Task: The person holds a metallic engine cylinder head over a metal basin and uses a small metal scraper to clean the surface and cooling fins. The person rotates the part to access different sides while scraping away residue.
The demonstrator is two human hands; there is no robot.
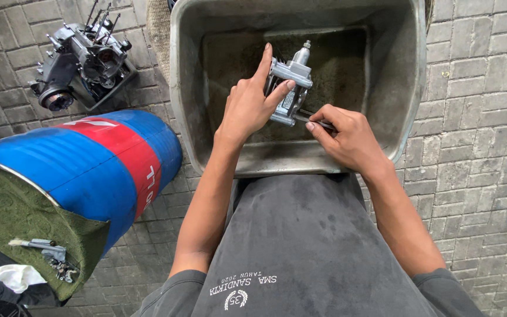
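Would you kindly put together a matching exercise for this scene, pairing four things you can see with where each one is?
Things:
1. metal part
2. thin tool
3. engine block
4. blue and red drum

Places:
A. on the paving at the upper left
B. held in the left hand over the grey tub
C. lying on its side left of the person's lap, green cloth over its end
D. pinched in the right hand, tip at the metal part

Pairs: 1-B, 2-D, 3-A, 4-C
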